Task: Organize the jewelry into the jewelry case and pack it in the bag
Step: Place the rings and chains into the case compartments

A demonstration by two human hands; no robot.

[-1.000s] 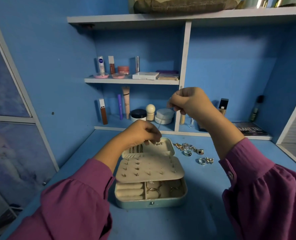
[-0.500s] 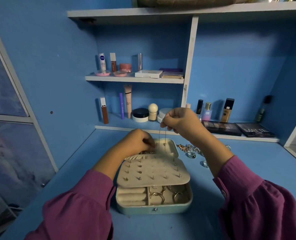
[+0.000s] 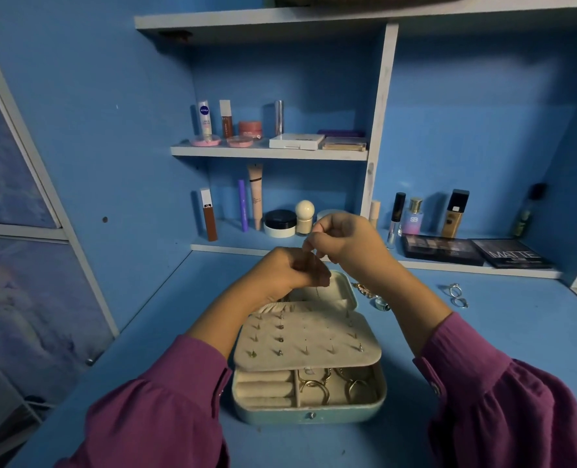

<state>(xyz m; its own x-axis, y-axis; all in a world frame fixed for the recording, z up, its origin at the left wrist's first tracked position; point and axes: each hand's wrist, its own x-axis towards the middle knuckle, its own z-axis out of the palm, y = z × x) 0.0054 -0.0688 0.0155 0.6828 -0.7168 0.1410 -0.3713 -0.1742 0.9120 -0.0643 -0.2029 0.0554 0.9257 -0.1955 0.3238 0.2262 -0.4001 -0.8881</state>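
Chain fiddly over open jewelry case [image 3: 309,412]
Both hands, left hand [image 3: 285,273] & right hand [image 3: 344,243], curled, pinching thin chain [image 3: 317,292] above case lid; it could tangle or slip.

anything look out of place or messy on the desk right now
Loose jewelry still lies on the blue desk outside the open jewelry case: a small heap beside the lid and two rings farther right. Nothing looks spilled or damaged.

matt teal jewelry case [image 3: 309,415] with soft cream velvety lining, shiny metal rings [image 3: 314,388] inside.
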